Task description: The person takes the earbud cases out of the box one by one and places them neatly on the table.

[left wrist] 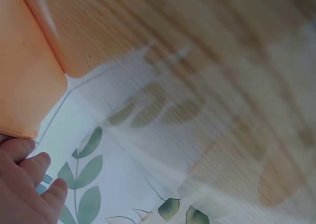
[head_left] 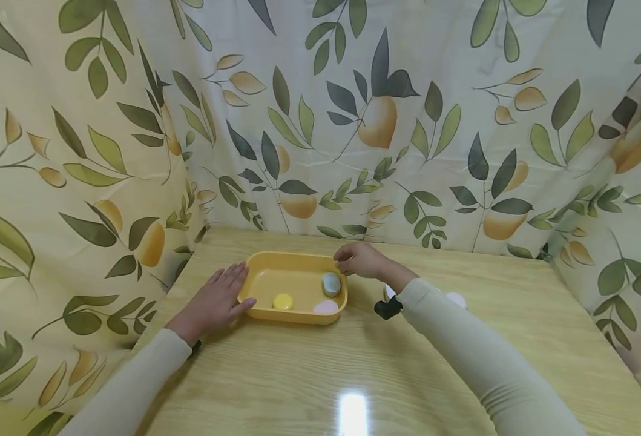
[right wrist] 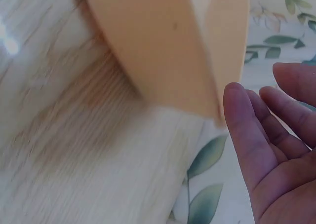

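Observation:
A yellow tray stands on the table. Inside it a yellow round piece lies at the front, a pink oval piece at the front right, and a pale blue oval piece by the right wall. My left hand rests along the tray's left end, fingers straight, thumb at the front left corner. Over the back right corner hovers my right hand. In the right wrist view its fingers are loosely bent beside the tray wall, with nothing between them and the thumb.
On the wooden table, a pale pink disc lies to the right, partly behind the right sleeve. A white piece shows beside the right wrist, mostly hidden. A leaf-and-fruit patterned curtain borders the table at the back and sides.

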`<state>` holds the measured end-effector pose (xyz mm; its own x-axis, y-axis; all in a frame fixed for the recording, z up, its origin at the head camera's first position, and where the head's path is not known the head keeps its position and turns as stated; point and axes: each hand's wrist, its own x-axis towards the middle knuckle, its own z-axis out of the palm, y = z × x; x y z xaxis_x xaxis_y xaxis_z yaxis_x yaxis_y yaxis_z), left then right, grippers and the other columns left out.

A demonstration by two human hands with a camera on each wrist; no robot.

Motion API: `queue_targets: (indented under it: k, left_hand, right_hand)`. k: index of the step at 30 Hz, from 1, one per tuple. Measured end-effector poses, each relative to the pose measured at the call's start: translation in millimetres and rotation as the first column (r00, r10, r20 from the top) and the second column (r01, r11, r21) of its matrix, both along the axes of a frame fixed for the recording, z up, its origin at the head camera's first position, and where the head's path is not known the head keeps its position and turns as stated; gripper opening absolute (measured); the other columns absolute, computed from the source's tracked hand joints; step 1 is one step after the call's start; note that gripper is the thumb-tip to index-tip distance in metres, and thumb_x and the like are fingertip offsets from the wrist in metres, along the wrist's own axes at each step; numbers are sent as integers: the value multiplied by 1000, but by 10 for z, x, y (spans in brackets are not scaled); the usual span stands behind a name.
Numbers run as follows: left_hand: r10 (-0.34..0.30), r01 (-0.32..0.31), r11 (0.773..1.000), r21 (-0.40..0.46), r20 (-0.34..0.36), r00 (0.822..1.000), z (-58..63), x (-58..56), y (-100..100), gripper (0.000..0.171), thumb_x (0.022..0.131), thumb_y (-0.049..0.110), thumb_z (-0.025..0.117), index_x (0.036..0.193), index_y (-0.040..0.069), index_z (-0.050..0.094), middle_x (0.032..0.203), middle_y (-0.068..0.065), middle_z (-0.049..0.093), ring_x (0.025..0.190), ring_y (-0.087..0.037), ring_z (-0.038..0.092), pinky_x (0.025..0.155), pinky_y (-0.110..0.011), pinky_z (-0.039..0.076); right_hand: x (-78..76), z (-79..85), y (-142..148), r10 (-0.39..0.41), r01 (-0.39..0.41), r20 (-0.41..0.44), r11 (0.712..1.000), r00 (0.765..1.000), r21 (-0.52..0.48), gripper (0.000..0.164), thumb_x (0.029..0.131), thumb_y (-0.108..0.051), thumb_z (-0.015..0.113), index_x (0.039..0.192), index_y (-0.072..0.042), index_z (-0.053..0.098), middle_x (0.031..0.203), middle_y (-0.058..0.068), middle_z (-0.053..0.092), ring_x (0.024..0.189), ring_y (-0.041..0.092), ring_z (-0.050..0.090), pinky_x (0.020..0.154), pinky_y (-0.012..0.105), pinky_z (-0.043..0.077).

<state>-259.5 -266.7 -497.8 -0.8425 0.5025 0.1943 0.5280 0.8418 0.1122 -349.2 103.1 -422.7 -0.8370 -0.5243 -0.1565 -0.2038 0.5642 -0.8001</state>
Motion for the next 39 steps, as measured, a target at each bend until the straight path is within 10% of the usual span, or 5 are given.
queue_targets:
  k: [39]
  left_hand:
    - [14,-14,1000,2,5,1000,-3,36,48,80,101,55,39,150,-7,26,157,-19,22,145,-33,19,115,-52,14]
  right_hand:
    - [194,-407,-865,173,-168,-52,982,984,87,28,95,-15,64,118,0,66,110,7,68,81,15,65,73,28,53]
